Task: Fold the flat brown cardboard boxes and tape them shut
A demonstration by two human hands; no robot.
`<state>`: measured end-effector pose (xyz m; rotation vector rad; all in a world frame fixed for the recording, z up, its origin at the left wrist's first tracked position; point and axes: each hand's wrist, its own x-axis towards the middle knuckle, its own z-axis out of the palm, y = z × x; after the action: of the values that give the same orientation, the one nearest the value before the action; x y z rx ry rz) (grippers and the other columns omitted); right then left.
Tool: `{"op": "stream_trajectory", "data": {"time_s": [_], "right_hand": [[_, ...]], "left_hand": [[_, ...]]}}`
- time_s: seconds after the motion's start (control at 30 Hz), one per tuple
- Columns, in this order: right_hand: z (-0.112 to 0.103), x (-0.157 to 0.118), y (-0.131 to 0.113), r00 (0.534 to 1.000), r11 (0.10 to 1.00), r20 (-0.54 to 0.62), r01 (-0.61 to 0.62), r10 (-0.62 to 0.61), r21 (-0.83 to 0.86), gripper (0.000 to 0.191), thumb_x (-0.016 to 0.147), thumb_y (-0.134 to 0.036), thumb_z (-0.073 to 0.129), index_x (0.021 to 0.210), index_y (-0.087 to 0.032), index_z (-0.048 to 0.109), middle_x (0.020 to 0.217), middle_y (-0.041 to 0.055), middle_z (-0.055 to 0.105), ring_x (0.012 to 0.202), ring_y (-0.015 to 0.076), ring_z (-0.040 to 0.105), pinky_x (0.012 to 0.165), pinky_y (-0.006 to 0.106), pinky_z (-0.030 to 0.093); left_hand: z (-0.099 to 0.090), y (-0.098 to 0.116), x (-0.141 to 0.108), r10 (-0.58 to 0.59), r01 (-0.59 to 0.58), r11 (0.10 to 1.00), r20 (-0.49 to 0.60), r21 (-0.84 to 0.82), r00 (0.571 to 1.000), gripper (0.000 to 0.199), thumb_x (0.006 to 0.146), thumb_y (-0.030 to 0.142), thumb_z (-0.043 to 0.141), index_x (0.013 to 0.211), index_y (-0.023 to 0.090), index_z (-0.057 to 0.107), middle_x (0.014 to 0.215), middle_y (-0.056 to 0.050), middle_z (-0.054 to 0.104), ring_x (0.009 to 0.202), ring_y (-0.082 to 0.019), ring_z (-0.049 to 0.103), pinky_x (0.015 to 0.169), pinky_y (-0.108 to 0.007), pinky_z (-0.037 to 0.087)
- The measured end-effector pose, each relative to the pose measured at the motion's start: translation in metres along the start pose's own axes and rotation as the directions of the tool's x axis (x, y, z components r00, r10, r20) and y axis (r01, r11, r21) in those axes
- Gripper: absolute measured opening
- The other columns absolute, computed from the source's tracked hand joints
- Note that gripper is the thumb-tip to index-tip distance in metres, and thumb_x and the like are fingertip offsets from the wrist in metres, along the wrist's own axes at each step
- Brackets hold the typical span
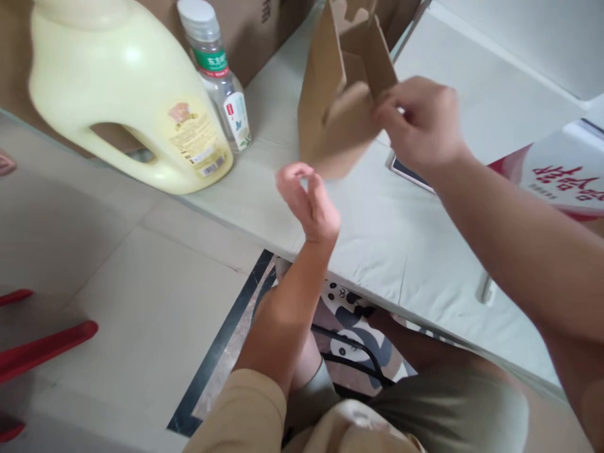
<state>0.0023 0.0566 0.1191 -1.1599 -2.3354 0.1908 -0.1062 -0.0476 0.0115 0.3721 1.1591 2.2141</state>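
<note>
An open cardboard box [314,104] stands on the pale covered table [368,233], its flaps raised at the top. My right hand [422,123] is at the box's right side, thumb and fingers pinched together at the edge of a flap. Just below the box's near left corner is my left hand [309,201], its fingers curled and a little blurred, with a gap between thumb and fingers and nothing visible in it. Left of the box are a clear plastic bottle [224,88] with a white cap and a large pale yellow jug [127,94].
Behind the bottle is a larger brown carton [264,38]. A red and white package [561,170] lies at the right, with a dark flat device [410,175] partly under my right wrist. Red bars [51,349] show at the lower left, above the floor.
</note>
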Motion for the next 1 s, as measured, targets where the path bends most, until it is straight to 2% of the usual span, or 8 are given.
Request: {"op": "stream_trajectory", "data": {"time_s": [0.13, 0.2, 0.33, 0.47, 0.57, 0.73, 0.9, 1.0], "right_hand": [[-0.051, -0.116, 0.031, 0.972, 0.991, -0.234, -0.039, 0.008, -0.128, 0.041, 0.099, -0.048, 0.045, 0.07, -0.026, 0.064, 0.089, 0.0132, 0.072, 0.097, 0.0285, 0.073, 0.097, 0.054, 0.059], [-0.058, -0.174, 0.053, 0.847, 0.969, -0.527, -0.072, -0.067, -0.238, 0.049, 0.095, -0.064, 0.043, 0.068, -0.027, 0.06, 0.087, 0.0154, 0.066, 0.091, 0.0303, 0.069, 0.092, 0.061, 0.058], [-0.042, -0.254, 0.097, 0.699, 0.998, -0.715, -0.039, -0.007, -0.048, 0.039, 0.091, -0.065, 0.056, 0.091, -0.027, 0.066, 0.101, 0.0116, 0.061, 0.101, 0.031, 0.064, 0.094, 0.062, 0.055], [-0.028, -0.276, 0.113, 0.662, 0.964, -0.716, -0.04, 0.222, 0.262, 0.042, 0.098, -0.062, 0.056, 0.114, -0.027, 0.073, 0.123, 0.0112, 0.062, 0.122, 0.0307, 0.061, 0.11, 0.061, 0.047], [-0.029, -0.279, 0.117, 0.732, 0.899, -0.573, -0.126, 0.37, 0.42, 0.041, 0.095, -0.059, 0.065, 0.117, -0.027, 0.079, 0.124, 0.0104, 0.064, 0.127, 0.0297, 0.062, 0.114, 0.054, 0.046], [-0.02, -0.289, 0.117, 0.751, 0.691, -0.403, -0.096, 0.523, 0.717, 0.03, 0.095, -0.046, 0.071, 0.122, -0.035, 0.068, 0.088, -0.0005, 0.064, 0.082, 0.0182, 0.067, 0.083, 0.039, 0.056], [-0.01, -0.294, 0.101, 0.824, 0.707, -0.365, -0.058, 0.432, 0.705, 0.018, 0.103, -0.04, 0.06, 0.117, -0.036, 0.05, 0.088, -0.0026, 0.062, 0.08, 0.0183, 0.068, 0.085, 0.042, 0.058], [-0.005, -0.295, 0.098, 0.795, 0.733, -0.417, -0.049, 0.44, 0.679, 0.038, 0.103, -0.046, 0.058, 0.136, -0.047, 0.04, 0.114, 0.001, 0.063, 0.092, 0.0209, 0.07, 0.09, 0.046, 0.059]], "left_hand": [[-0.001, 0.001, 0.003, 0.042, -0.042, 0.999, 0.106, -0.005, 0.994, 0.022, 0.099, 0.049, 0.066, 0.1, 0.028, 0.059, 0.13, -0.001, 0.062, 0.157, -0.029, 0.041, 0.129, -0.042, 0.039], [0.002, -0.01, 0.002, 0.035, -0.045, 0.999, 0.279, 0.03, 0.96, 0.03, 0.099, 0.056, 0.064, 0.103, 0.027, 0.066, 0.123, -0.004, 0.066, 0.151, -0.032, 0.05, 0.128, -0.045, 0.04], [0.012, -0.039, -0.008, 0.043, -0.047, 0.999, 0.716, -0.014, 0.696, 0.059, 0.092, 0.081, 0.057, 0.116, 0.03, 0.075, 0.125, -0.005, 0.074, 0.135, -0.034, 0.067, 0.117, -0.048, 0.051], [0.022, -0.054, -0.028, 0.104, -0.158, 0.987, 0.859, -0.028, 0.501, 0.054, 0.1, 0.075, 0.048, 0.131, 0.037, 0.071, 0.135, -0.002, 0.075, 0.134, -0.031, 0.069, 0.114, -0.046, 0.055], [0.029, -0.056, -0.041, 0.09, -0.312, 0.947, 0.871, 0.075, 0.483, 0.066, 0.095, 0.084, 0.045, 0.133, 0.036, 0.07, 0.136, -0.004, 0.074, 0.138, -0.035, 0.067, 0.114, -0.05, 0.056], [0.034, -0.058, -0.055, 0.044, -0.318, 0.934, 0.831, 0.162, 0.554, 0.063, 0.094, 0.083, 0.05, 0.119, 0.032, 0.077, 0.119, -0.005, 0.078, 0.129, -0.035, 0.072, 0.114, -0.054, 0.056], [0.033, -0.061, -0.059, 0.078, -0.335, 0.922, 0.751, 0.197, 0.655, 0.049, 0.098, 0.071, 0.057, 0.102, 0.027, 0.076, 0.106, -0.006, 0.077, 0.114, -0.027, 0.074, 0.112, -0.049, 0.056], [0.032, -0.064, -0.059, 0.089, -0.344, 0.916, 0.732, 0.205, 0.675, 0.04, 0.095, 0.067, 0.066, 0.102, 0.028, 0.07, 0.107, -0.004, 0.076, 0.107, -0.023, 0.073, 0.101, -0.041, 0.058]]}}
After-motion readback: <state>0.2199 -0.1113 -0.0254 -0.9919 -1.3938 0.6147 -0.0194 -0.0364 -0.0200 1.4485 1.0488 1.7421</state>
